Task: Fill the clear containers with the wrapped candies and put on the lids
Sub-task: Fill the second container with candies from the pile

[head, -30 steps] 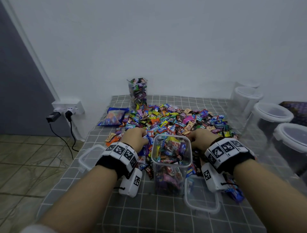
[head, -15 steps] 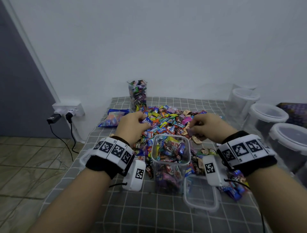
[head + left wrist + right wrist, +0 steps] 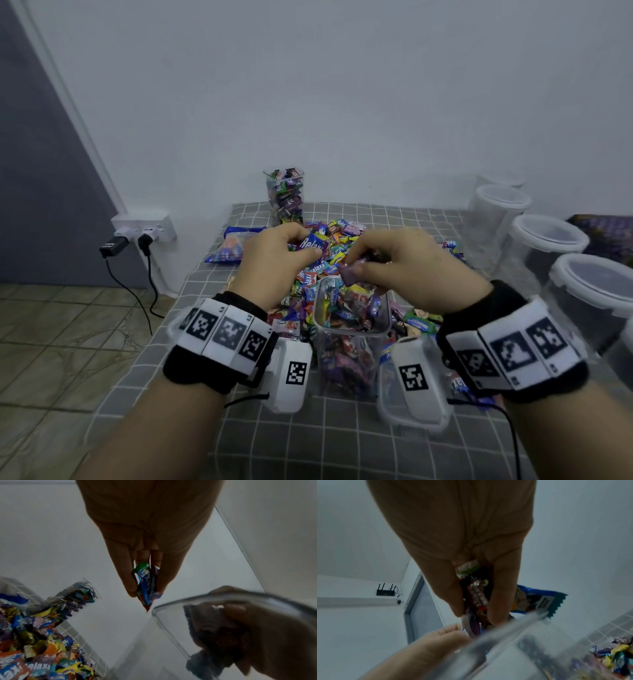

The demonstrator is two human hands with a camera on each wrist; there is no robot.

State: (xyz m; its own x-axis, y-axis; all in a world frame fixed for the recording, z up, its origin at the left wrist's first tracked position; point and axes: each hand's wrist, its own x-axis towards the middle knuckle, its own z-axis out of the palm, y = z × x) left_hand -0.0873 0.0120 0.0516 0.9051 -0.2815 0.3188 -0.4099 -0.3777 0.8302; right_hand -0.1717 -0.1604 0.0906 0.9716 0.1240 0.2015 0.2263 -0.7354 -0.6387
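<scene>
While candies are pinched in the left hand [image 3: 274, 260] and right hand [image 3: 407, 265] above the container [image 3: 351, 339] at lower centre, both should be released squarely over its mouth.

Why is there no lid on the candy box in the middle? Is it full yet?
Almost full. The open container holds candies nearly to its rim, and both hands carry more. Its lid lies on the table beside it.

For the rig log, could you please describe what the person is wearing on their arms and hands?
The hands are bare, with no sleeves. Each wrist has a black band ringed with white blocks carrying square black-and-white markers. A white camera box with its own marker hangs under each wrist, trailing a thin black cable.
</scene>
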